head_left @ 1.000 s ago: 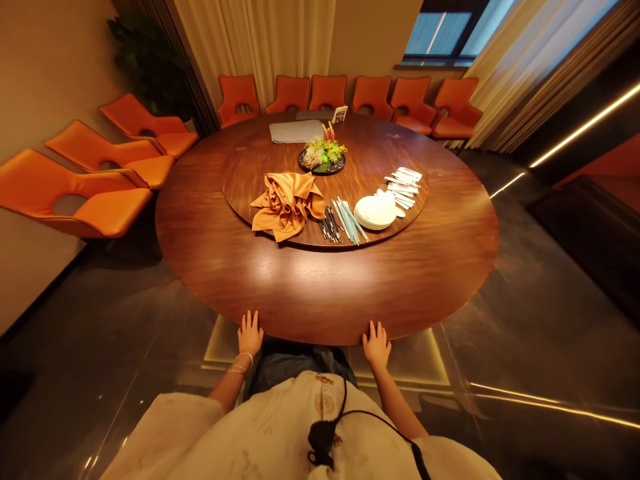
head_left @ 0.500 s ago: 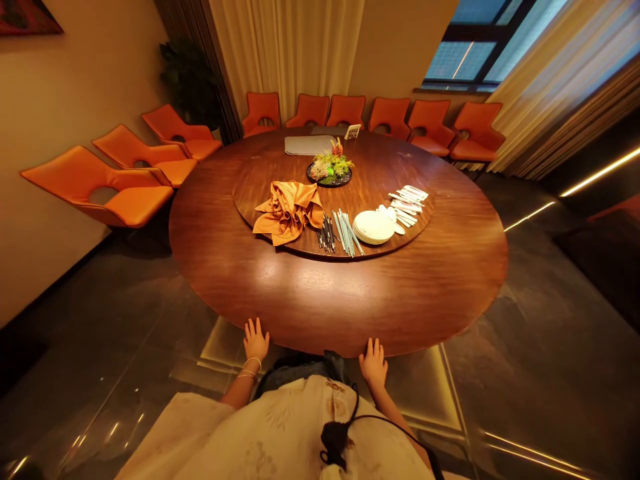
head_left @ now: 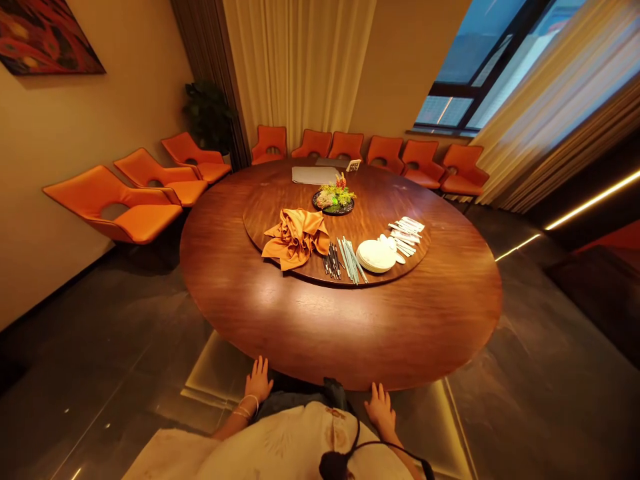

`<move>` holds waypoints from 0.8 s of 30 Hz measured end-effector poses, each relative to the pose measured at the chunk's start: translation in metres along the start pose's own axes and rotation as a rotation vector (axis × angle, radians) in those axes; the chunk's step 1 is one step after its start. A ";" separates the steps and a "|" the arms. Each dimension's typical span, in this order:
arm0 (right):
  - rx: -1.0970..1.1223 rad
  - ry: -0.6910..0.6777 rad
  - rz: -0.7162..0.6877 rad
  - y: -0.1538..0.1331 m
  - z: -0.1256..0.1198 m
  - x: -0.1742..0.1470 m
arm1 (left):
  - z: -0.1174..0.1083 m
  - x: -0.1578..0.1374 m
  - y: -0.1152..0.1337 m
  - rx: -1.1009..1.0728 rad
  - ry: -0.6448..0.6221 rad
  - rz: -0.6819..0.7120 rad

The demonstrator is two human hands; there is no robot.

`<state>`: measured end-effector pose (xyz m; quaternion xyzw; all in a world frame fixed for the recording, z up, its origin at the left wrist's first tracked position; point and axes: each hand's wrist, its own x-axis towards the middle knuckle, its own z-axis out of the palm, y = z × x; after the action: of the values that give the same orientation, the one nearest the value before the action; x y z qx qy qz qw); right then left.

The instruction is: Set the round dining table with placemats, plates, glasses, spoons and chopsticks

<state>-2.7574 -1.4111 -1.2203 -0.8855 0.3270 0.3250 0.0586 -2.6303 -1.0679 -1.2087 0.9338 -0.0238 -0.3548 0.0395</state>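
Observation:
My left hand (head_left: 259,380) rests at the near edge of the round wooden table (head_left: 320,333), fingers stretched out and holding nothing. Further right along the same edge, my right hand (head_left: 381,405) lies with its fingers apart, also bare. Away from both hands, a turntable (head_left: 310,272) bears a crumpled orange cloth (head_left: 296,237), dark sticks that look like chopsticks (head_left: 332,261), pale blue-green sticks (head_left: 352,260), a stack of white plates (head_left: 376,256), white spoons (head_left: 399,258) and thin white packets (head_left: 407,230).
A flower arrangement (head_left: 334,199) stands mid-turntable, with a grey flat sheet (head_left: 315,175) and a small sign (head_left: 354,165) behind it. Orange chairs (head_left: 145,223) line the left and far sides. A potted plant (head_left: 207,117) fills the far left corner. A black cord (head_left: 385,443) hangs over my front.
The camera view has tilted upward, so the table and hands appear lower in the frame. Both hands stay at the table edge, and the tableware keeps its arrangement.

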 end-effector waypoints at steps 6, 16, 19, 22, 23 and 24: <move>-0.010 0.109 -0.060 -0.041 -0.015 -0.021 | -0.010 0.008 -0.008 0.035 0.058 0.048; 0.002 0.167 -0.221 -0.038 -0.026 0.004 | -0.167 0.151 0.155 0.097 0.419 0.408; -0.007 0.134 -0.246 -0.030 -0.019 0.006 | -0.184 0.183 0.210 0.094 0.374 0.352; -0.029 0.099 -0.278 -0.024 -0.017 0.008 | -0.181 0.199 0.228 0.076 0.371 0.290; -0.040 0.097 -0.294 -0.022 -0.017 0.008 | -0.179 0.202 0.228 0.070 0.378 0.276; -0.054 0.096 -0.302 -0.021 -0.018 0.008 | -0.177 0.204 0.227 0.064 0.384 0.267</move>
<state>-2.7304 -1.4050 -1.2137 -0.9403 0.1836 0.2784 0.0675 -2.3644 -1.2983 -1.1910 0.9735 -0.1506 -0.1614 0.0601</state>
